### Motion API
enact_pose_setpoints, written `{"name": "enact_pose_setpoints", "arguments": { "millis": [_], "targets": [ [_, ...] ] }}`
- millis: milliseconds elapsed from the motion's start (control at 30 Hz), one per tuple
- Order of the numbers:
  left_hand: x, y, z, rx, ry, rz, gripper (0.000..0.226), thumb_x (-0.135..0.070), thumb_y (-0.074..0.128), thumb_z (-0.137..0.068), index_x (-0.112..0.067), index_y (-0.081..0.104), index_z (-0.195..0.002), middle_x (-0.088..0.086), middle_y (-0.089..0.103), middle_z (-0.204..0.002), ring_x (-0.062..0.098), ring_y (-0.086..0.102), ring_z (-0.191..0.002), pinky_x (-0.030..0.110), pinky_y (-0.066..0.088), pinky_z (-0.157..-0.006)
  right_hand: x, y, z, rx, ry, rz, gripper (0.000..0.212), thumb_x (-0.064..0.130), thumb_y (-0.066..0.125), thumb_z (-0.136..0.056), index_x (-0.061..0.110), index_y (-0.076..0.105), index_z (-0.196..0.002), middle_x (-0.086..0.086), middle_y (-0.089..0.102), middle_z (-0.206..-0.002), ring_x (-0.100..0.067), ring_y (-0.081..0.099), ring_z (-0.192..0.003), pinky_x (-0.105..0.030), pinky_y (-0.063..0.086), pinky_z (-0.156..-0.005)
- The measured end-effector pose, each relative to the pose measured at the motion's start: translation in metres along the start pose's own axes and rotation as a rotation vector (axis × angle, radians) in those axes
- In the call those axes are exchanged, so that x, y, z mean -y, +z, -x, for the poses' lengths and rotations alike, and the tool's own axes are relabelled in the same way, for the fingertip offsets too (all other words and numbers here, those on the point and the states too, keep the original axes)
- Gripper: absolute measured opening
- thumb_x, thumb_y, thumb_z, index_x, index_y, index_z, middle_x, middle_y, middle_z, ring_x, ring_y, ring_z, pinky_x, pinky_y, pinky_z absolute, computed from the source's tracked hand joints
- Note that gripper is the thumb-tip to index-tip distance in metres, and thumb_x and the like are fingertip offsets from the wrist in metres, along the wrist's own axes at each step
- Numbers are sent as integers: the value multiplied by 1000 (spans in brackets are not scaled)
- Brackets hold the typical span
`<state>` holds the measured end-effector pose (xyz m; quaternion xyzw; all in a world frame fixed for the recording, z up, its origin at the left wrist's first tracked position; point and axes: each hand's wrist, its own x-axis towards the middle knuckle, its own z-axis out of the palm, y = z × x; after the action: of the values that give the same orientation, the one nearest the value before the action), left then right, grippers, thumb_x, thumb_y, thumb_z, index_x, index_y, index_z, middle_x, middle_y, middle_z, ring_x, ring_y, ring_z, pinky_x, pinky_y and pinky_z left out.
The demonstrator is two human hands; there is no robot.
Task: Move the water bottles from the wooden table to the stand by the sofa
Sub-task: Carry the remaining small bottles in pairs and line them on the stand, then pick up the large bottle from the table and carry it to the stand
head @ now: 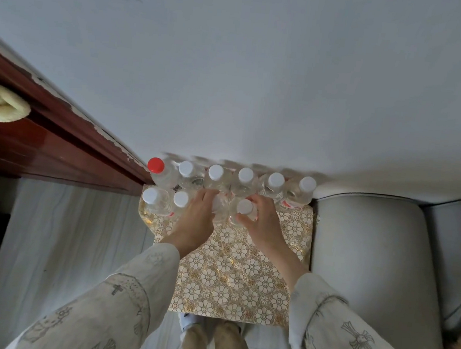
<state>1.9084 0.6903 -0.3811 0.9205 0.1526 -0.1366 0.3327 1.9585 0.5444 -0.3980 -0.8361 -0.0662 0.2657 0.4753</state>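
A: You wear 2 long, loose sleeves, the left sleeve (113, 301) and right sleeve (348, 337), pale cream cloth printed with grey line-drawn crosses and winged motifs.

B: Both your hands are bare; cuffs plain, unbuttoned.

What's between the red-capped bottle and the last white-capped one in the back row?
Four clear white-capped water bottles stand there in a row, seen in the head view.

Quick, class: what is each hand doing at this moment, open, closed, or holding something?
Left hand: grips a water bottle in the front row.
Right hand: grips a white-capped bottle beside it.
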Motion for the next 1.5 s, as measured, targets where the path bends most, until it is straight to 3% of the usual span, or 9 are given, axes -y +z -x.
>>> {"name": "enact_pose_setpoints", "arguments": {
  "millis": [200, 400, 633, 767, 967, 1167, 1333, 1433, 1500],
  "targets": [
    [-12, -15, 27, -67, -37, 76, 56, -1, 50, -87, -10, 29, -138, 15, 35, -141, 29, 41, -126, 34, 34, -102, 16, -10, 14, 60, 11, 4, 62, 26, 67, -77, 19, 36, -130, -4, 43, -133, -12, 40, -117, -29, 31, -97],
    [-5, -23, 111, -238, -226, 277, 46, -10, 51, -89, -11, 37, -133, 11, 47, -134, 25, 44, -125, 31, 33, -100, 51, -10, 70, -25, -102, 131, 46, 30, 55, -87, 11, 42, -126, -6, 46, -129, -16, 44, -118, -24, 36, -94],
    [30, -26, 247, -285, -395, 422, 34, -17, 53, -90, -12, 51, -123, 9, 63, -119, 17, 58, -106, 22, 40, -89, 95, 46, 159, 416, -304, 259, 36, 20, 51, -90, 14, 45, -124, -1, 52, -124, -11, 50, -112, -20, 40, -95],
    [41, -39, 335, -489, -474, 515, 28, -10, 52, -90, -11, 55, -118, 7, 66, -110, 13, 60, -91, 15, 40, -81, 119, 85, 218, 676, -289, 262, 27, 23, 50, -91, 12, 54, -115, -2, 61, -114, -8, 56, -101, -11, 44, -81],
    [48, -32, 507, -888, -618, 705, 23, -11, 50, -91, -10, 57, -113, 8, 67, -104, 25, 64, -97, 31, 47, -87, 146, 155, 339, 901, -304, 190, 13, 16, 52, -89, 14, 59, -100, -9, 66, -98, -19, 63, -89, -31, 49, -80],
    [49, 22, 695, -1231, -795, 765, 19, -12, 51, -91, -16, 58, -108, 3, 68, -97, 20, 65, -91, 27, 48, -79, 152, 238, 500, 1192, -406, 150, 17, 9, 50, -90, 23, 57, -84, 1, 64, -77, -13, 60, -70, -27, 46, -67],
    [40, 85, 836, -1557, -1049, 829, 14, -10, 51, -90, -15, 59, -101, 5, 68, -91, 20, 64, -87, 36, 47, -80, 131, 303, 629, 1476, -476, 304, 11, 9, 49, -91, 13, 58, -94, -6, 65, -83, -5, 62, -66, -12, 48, -61],
    [35, 114, 906, -1748, -1180, 882, 15, -9, 50, -91, -12, 59, -102, 8, 67, -92, 7, 64, -79, 32, 47, -78, 121, 337, 701, 1637, -541, 391, 14, 8, 49, -91, 4, 58, -100, -10, 64, -86, -12, 61, -69, -16, 48, -61],
    [34, 127, 945, -1851, -1253, 880, 15, -13, 49, -92, -17, 59, -103, 6, 68, -93, 11, 65, -85, 32, 49, -81, 118, 359, 746, 1741, -605, 436, 16, 9, 49, -90, 3, 59, -101, -9, 65, -85, -14, 61, -69, -23, 48, -64]
  ]
}}
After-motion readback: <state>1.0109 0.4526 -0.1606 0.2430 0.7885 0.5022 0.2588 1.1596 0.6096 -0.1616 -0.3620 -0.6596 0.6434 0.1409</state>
